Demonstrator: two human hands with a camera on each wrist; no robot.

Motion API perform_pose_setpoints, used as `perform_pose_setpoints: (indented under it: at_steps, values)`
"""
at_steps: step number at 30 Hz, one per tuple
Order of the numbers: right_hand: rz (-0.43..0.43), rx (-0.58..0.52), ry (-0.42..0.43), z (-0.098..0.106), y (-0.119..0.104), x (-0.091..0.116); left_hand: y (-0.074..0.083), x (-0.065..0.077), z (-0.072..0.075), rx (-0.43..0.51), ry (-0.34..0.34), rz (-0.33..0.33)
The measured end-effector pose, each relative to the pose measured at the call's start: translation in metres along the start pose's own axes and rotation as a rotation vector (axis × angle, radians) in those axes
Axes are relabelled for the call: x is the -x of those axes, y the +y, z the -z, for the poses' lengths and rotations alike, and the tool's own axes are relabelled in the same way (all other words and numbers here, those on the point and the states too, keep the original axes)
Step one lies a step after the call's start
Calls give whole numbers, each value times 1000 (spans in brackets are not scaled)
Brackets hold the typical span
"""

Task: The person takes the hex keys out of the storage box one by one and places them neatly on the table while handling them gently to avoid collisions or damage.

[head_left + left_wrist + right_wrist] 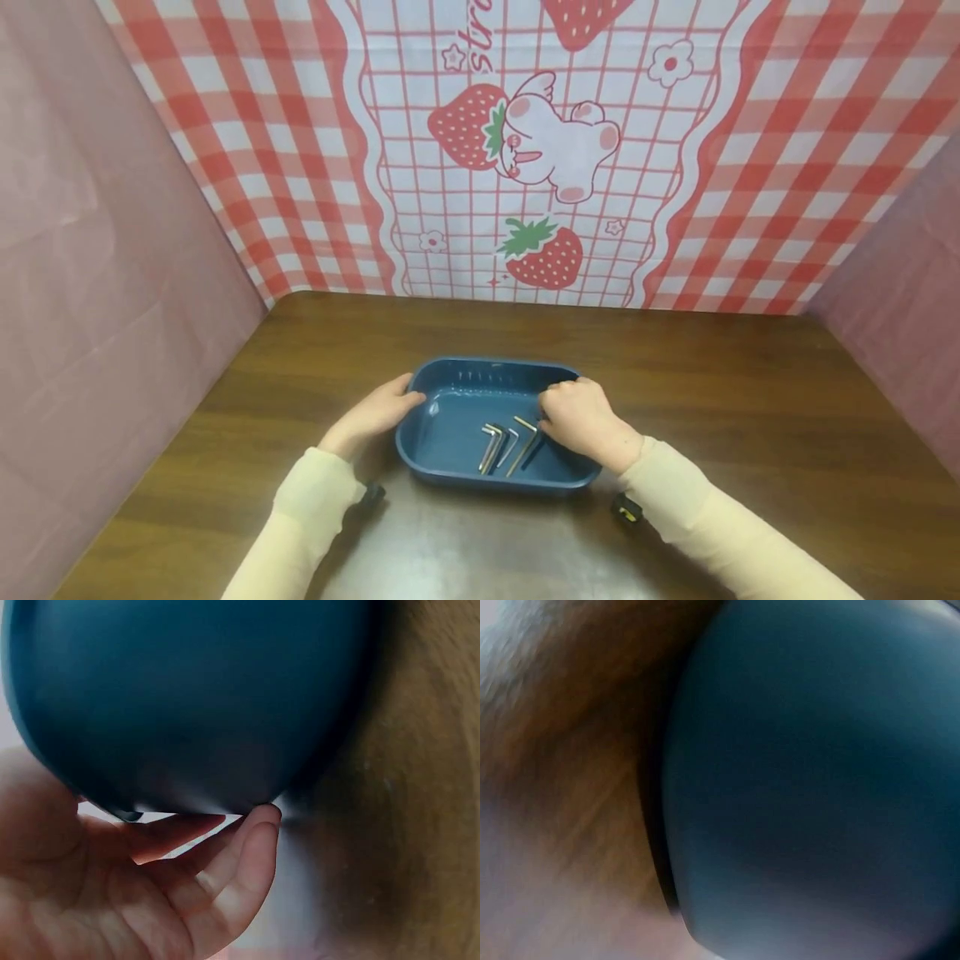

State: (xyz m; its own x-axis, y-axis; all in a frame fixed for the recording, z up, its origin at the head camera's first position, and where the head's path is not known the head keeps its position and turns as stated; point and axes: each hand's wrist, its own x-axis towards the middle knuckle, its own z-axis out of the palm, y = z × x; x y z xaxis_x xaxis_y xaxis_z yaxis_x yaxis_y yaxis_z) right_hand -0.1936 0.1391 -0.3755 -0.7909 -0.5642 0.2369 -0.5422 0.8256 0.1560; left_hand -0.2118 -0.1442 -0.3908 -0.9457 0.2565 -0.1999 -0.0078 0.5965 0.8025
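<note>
A blue tray [450, 417] with rounded corners stands on the table. Several L-shaped hex keys [491, 448], silver and brass-toned, lie on its floor, right of the middle. At the tray's left end my left hand [378, 412] grips the wall, thumb over the rim and fingers against the outside, as the left wrist view also shows. My right hand [585, 417] reaches over the right end with curled fingers, beside the rightmost hex key [522, 448]. Whatever those fingers hold is hidden. The right wrist view shows only the tray's outer wall [802, 780] and table, blurred.
The brown wooden table [712, 392] extends around the tray. A checked strawberry-print cloth [555, 167] hangs behind it. Pink cloths hang at the left [127, 225] and the right [907, 250].
</note>
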Motion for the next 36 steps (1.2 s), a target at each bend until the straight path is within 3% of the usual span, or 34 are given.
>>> perform_pose_setpoints:
  at_steps: [5, 10, 16, 29, 36]
  values:
    - [-59, -14, -76, -6, -3, -4, -1, 0, -3, 23, 26, 15]
    - [-58, -26, -138, -6, -3, -5, -2, -1, -7, 22, 52, 31]
    - [-62, -33, -155, -5, -3, -3, -3, -2, -8, 57, 43, 32]
    - [-42, -130, -59, -11, -2, 2, -6, -3, -10, 76, 36, 13]
    - [-94, -166, -17, -15, -1, 0, -3, -3, -10, 62, 40, 15]
